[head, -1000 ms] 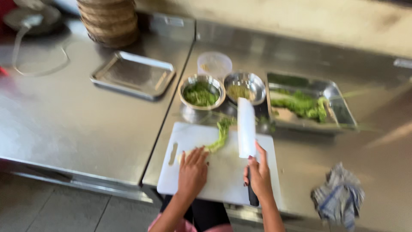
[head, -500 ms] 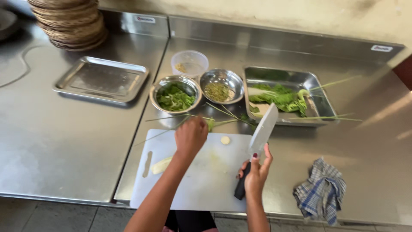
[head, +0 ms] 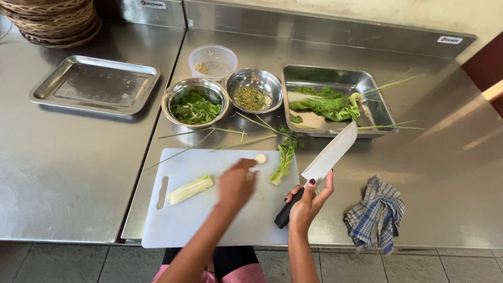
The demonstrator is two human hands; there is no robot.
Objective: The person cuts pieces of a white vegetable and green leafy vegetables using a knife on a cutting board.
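My right hand point(head: 309, 202) grips the black handle of a broad cleaver point(head: 331, 153), its blade raised and tilted over the right edge of the white cutting board point(head: 194, 220). My left hand point(head: 237, 181) hovers blurred over the board's middle, fingers bent, close to a small pale stem end point(head: 260, 158); whether it touches it is unclear. A green leaf piece point(head: 283, 160) lies at the board's upper right. A pale stalk piece point(head: 190, 189) lies at its left.
Behind the board stand a steel bowl of chopped greens point(head: 195, 109), a steel bowl of finer bits point(head: 251, 97), a clear plastic tub point(head: 212, 60) and a steel pan with leafy greens point(head: 330, 102). An empty steel tray point(head: 94, 85), stacked baskets point(head: 55, 21) and a checked cloth point(head: 376, 215) sit around.
My left hand has drawn back from the board's far edge to its middle. The cleaver blade has tipped further to the right. A pale stalk piece now lies at the board's left.
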